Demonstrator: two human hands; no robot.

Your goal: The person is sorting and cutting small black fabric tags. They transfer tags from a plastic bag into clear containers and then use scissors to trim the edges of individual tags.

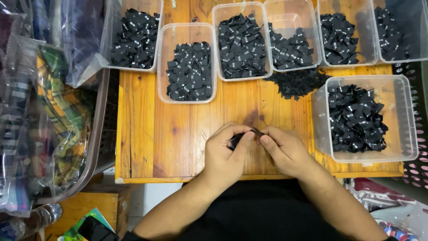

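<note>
Black label (243, 135) is pinched between left hand (227, 154) and right hand (285, 151) above the wooden table (151, 147); advise keeping fingertip grip at its edges, folding squarely.

A small black label (244, 135) is pinched between the left hand (226, 154) and the right hand (285, 151) above the wooden table (178, 138). Clear plastic tubs (397, 154) filled with black folded labels are ranged along the far edge and right side; a loose heap (298, 82) is seen between them.
</note>
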